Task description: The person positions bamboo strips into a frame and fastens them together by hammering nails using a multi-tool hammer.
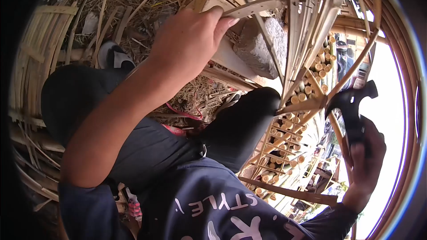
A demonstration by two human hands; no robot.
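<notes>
My left hand (191,35) is closed on the near end of a flat bamboo strip (255,7), thumb and fingers pinching it. The strip runs right to the top ends of several narrow bamboo slats (307,31), which fan out above my knee. On the right, my right hand (367,151) grips the handle of a black claw hammer (351,102). The hammer's head is raised, apart from the slats, beside a crossing of bamboo pieces (313,103).
A rough stone block (262,46) sits beyond my knees. Dry straw and bamboo scraps (191,98) cover the ground. Cut bamboo poles (284,151) are stacked at the right. Bamboo slat panels (53,40) lie at the left. A curved bamboo frame (400,62) edges the far right.
</notes>
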